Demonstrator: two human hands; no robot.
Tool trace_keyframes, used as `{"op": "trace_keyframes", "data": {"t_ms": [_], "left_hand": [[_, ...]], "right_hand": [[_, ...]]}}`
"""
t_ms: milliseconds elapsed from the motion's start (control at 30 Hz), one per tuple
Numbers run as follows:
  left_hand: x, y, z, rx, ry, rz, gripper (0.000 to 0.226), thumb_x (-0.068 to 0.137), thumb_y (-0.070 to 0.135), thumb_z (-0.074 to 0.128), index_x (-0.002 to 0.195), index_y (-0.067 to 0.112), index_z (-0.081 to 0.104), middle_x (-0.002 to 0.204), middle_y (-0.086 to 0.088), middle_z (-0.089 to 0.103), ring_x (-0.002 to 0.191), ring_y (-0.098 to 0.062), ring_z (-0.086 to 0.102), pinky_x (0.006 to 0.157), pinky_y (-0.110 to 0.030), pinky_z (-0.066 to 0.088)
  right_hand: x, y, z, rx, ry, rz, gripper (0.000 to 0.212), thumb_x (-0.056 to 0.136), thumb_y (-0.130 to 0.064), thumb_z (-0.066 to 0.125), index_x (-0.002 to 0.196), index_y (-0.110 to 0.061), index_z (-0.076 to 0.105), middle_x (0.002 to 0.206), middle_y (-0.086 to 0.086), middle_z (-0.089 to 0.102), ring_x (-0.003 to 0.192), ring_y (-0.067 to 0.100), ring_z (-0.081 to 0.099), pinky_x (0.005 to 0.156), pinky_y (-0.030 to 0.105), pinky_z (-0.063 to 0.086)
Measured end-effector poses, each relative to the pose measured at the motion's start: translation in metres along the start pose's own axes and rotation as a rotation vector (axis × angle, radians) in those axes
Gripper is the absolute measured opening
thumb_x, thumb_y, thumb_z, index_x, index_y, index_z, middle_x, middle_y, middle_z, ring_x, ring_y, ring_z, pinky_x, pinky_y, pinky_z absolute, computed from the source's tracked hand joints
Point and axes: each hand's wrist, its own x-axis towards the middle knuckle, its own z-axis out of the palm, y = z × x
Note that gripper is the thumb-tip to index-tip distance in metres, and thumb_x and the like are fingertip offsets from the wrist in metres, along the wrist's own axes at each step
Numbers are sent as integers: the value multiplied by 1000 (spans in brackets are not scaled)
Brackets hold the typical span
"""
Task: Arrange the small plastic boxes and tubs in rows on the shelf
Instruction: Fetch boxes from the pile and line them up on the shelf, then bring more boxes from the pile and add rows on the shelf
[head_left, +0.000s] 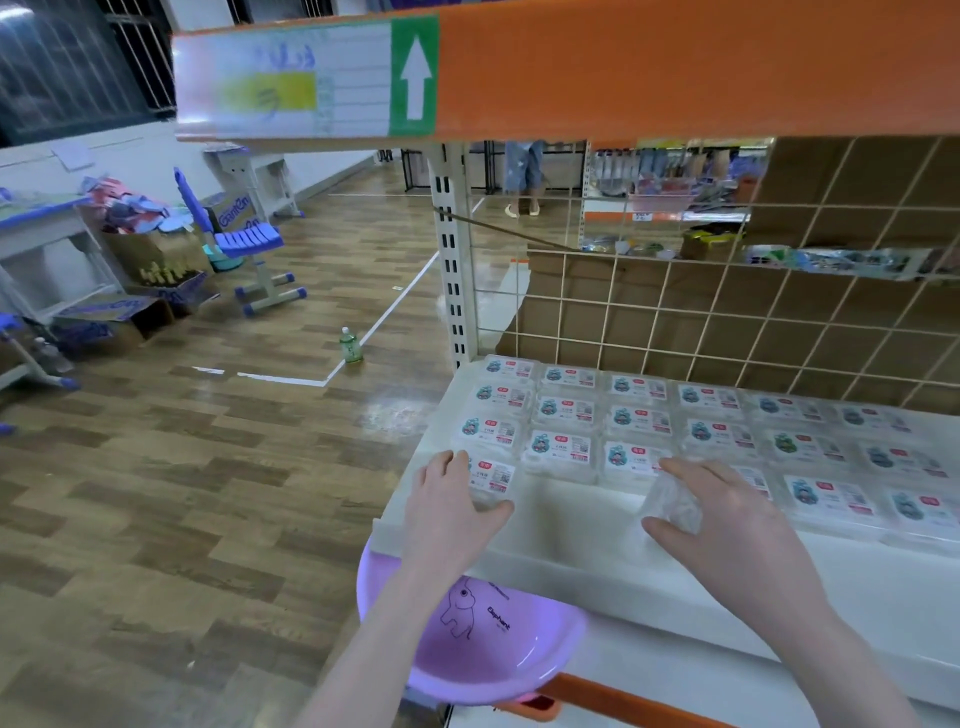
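Head view shows you leaning over the white shelf (571, 525) in the lower right of the frame, where labelled small plastic boxes (636, 418) already lie flat in neat rows running back toward the wire grid panel (727, 312). Your left hand (452, 512) sits at the lower centre, fingers and thumb curled round the front-left box (491, 478), apparently to square it up with the column behind it so the front row starts flush with the shelf's left edge. Your right hand (727, 514), just right of centre, pinches a crumpled clear plastic piece (670, 501) between thumb and fingers; whether that is a box or loose wrapping you cannot tell from this blur. Between your hands the front row has a bare gap, which is probably where the next boxes belong. Below the shelf edge, at the bottom centre, a purple basin (483, 639) sits within easy reach, likely serving as the supply tub, though nothing shows inside it. On the floor at mid-left stands a green bottle (350, 345), well apart from your work.
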Motion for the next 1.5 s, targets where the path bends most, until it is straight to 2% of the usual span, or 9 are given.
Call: {"op": "trace_keyframes", "data": {"t_ms": [133,367,533,667,800,1067,1233,1400,1500], "left_hand": [[-2,0,3,84,18,48,62,77,50,63,125,15,45,133,4,41,117,-19,37,92,-26,36],[-3,-10,9,190,95,171,74,84,60,51,140,15,35,147,-2,30,131,-20,27,105,-23,16],[-16,-1,8,122,93,268,69,88,51,54,142,12,36,150,-6,29,137,-24,22,110,-30,18],[-32,21,12,177,81,337,66,92,54,42,145,18,29,152,-1,22,140,-20,17,112,-29,17],[-53,58,24,208,68,375,65,93,55,37,147,20,24,154,2,19,141,-18,12,113,-26,7],[-107,173,84,213,45,417,62,92,53,41,144,20,30,152,2,24,141,-17,16,113,-27,16],[-131,243,124,202,7,464,62,92,52,42,144,20,31,152,1,26,141,-18,17,113,-28,18],[-140,295,155,161,-35,508,64,93,52,42,146,21,27,155,3,21,143,-17,13,116,-28,14],[-135,316,169,146,-43,536,62,92,50,44,145,22,29,153,5,23,141,-15,15,114,-28,18]], "right_hand": [[-9,-5,-1,-56,29,68,59,80,-36,69,134,-27,48,133,-4,51,116,20,52,87,30,42],[-31,-3,-6,-108,130,224,59,79,-34,70,133,-23,49,130,-1,53,111,25,56,83,31,45],[-44,14,-20,-122,195,288,57,77,-30,72,130,-22,52,125,4,56,104,28,57,77,32,44],[-51,37,-39,-107,235,285,57,77,-29,73,130,-21,53,125,5,57,107,30,56,77,32,43],[-60,73,-64,-67,247,293,54,78,-29,72,128,-22,53,126,6,56,105,32,57,72,33,39],[-87,193,-129,-24,253,284,55,78,-28,72,129,-21,54,123,6,56,105,30,56,79,35,42],[-91,269,-171,-30,276,283,57,77,-27,73,129,-18,54,119,8,57,100,31,57,77,34,43],[-88,322,-194,-33,246,311,57,77,-31,72,130,-21,53,121,4,56,102,27,57,79,33,43],[-74,342,-201,-38,243,294,56,76,-29,71,129,-20,54,120,4,56,101,27,57,78,32,42]]}}
